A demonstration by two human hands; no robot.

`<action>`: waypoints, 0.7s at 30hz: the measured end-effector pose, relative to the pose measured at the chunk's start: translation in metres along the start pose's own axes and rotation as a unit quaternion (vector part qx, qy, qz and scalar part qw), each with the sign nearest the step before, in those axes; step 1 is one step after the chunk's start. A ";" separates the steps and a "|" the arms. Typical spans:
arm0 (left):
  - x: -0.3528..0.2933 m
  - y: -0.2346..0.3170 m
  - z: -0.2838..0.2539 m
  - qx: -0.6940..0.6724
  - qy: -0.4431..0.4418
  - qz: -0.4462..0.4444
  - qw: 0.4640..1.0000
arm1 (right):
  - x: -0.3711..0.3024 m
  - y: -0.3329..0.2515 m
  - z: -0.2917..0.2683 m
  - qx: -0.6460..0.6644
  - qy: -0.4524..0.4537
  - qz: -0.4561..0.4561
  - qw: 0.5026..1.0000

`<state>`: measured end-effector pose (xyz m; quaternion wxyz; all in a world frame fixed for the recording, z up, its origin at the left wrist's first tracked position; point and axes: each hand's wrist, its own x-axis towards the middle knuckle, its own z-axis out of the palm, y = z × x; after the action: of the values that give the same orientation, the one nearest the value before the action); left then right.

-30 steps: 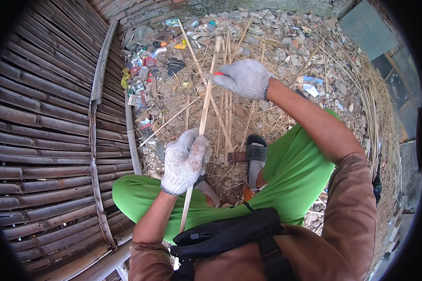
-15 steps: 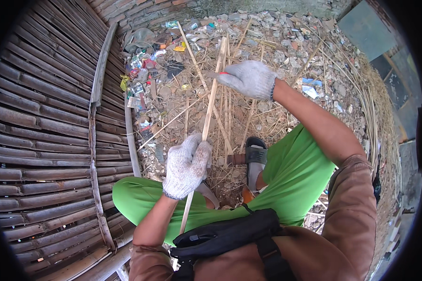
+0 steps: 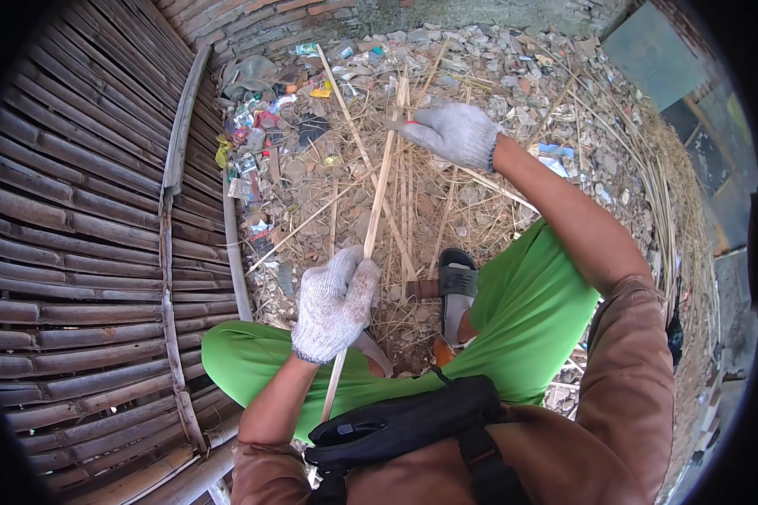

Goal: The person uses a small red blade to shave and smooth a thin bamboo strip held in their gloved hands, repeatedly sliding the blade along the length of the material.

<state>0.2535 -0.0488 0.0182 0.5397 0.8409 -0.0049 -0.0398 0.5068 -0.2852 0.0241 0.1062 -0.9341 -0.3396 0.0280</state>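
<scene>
My left hand (image 3: 335, 299), in a grey-white knitted glove, is closed around a long pale bamboo strip (image 3: 381, 189). The strip slants from my lap up and away over the ground. Near its far end my right hand (image 3: 459, 135), gloved the same way, grips a small knife (image 3: 393, 125) with a bit of red at the handle. The knife's blade lies across the strip; how deep it bites cannot be made out. A thin pale sliver (image 3: 505, 191) shows below my right wrist.
A bamboo-slat wall (image 3: 84, 244) stands at my left, a brick wall (image 3: 354, 18) beyond. Several bamboo strips (image 3: 345, 101) lie on rubble and litter. By my sandal (image 3: 458, 282) lies a brown cylindrical piece (image 3: 422, 289). A black bag (image 3: 413, 417) rests at my waist; long strips (image 3: 661, 185) lie right.
My right hand has shifted slightly with the knife, and my left hand sits a touch lower. A pale sliver now shows below my right wrist.
</scene>
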 end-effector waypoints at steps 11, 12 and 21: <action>0.001 -0.014 -0.003 0.038 0.037 0.034 0.998 | -0.010 -0.038 -0.001 0.049 -0.026 -0.013 0.998; 0.001 -0.012 -0.003 0.037 0.033 0.030 0.998 | -0.018 -0.045 -0.001 0.062 -0.046 -0.027 0.997; -0.001 0.007 -0.003 -0.001 0.002 0.017 1.000 | 0.003 0.008 0.003 0.011 0.016 0.009 1.000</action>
<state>0.2528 -0.0492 0.0261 0.5411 0.8403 -0.0181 -0.0290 0.5142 -0.2890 0.0196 0.1220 -0.9361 -0.3295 0.0177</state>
